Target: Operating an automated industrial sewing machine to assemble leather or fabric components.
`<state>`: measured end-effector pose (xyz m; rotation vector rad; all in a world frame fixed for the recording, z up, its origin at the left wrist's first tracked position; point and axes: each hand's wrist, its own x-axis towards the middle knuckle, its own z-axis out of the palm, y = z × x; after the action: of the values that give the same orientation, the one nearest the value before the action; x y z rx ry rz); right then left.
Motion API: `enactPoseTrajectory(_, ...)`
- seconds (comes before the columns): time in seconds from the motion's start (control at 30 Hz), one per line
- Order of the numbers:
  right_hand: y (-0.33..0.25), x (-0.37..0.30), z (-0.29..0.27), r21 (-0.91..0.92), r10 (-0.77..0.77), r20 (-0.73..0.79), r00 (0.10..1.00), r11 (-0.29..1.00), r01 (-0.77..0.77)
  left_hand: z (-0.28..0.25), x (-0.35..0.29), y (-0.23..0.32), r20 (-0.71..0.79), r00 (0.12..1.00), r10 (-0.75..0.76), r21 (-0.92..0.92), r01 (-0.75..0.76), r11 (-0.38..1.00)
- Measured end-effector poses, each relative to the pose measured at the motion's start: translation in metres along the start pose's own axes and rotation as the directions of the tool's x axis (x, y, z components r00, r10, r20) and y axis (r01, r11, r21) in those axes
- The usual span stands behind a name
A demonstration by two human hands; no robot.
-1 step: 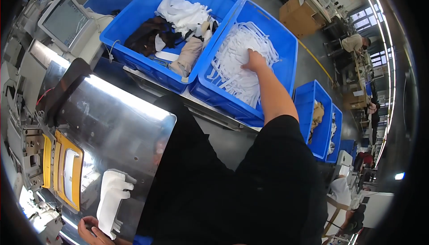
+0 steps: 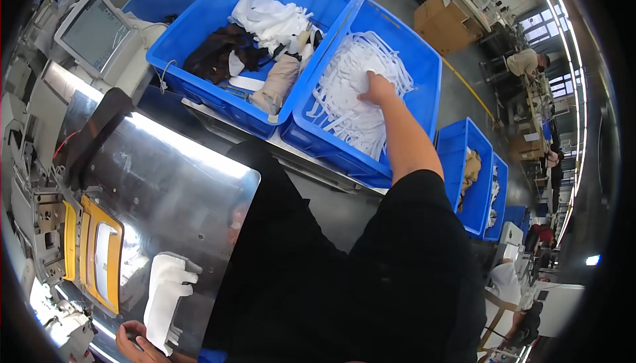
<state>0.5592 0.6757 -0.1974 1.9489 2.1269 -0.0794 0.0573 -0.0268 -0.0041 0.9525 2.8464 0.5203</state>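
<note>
My right hand [image 2: 377, 89] reaches into a blue bin [image 2: 404, 35] heaped with white fabric pieces [image 2: 354, 65] that have narrow straps. Its thumb and fingers close on a white piece at the top of the heap; the fingertips are partly hidden. At the lower left, my left hand [image 2: 136, 343] has loosely curled fingers set apart, with nothing seen in them. Beside it, a small layered stack of white fabric [image 2: 164, 293] with tab-like ends lies on a shiny metal table [image 2: 179, 191].
A yellow frame [image 2: 105, 254] belongs to the machine on the left, below a screen [image 2: 93, 32]. Another blue bin [image 2: 205, 98] holds white, black and beige cloth. Smaller blue bins [image 2: 483, 194] stand at right. Farther off are a cardboard box [image 2: 447, 22] and a seated person [image 2: 525, 63].
</note>
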Motion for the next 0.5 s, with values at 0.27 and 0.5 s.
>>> enactPoseTrajectory(0.27,0.016,0.026,0.005,0.002,-0.078,0.010,0.997,0.997,0.078,0.005,0.006,0.002,-0.073,0.996,0.056,0.101,-0.048,0.994)
enactPoseTrajectory(0.5,0.048,0.044,0.016,0.148,-0.021,-0.234,0.972,0.987,0.057,0.009,0.015,0.004,-0.115,0.991,0.063,0.038,-0.059,0.998)
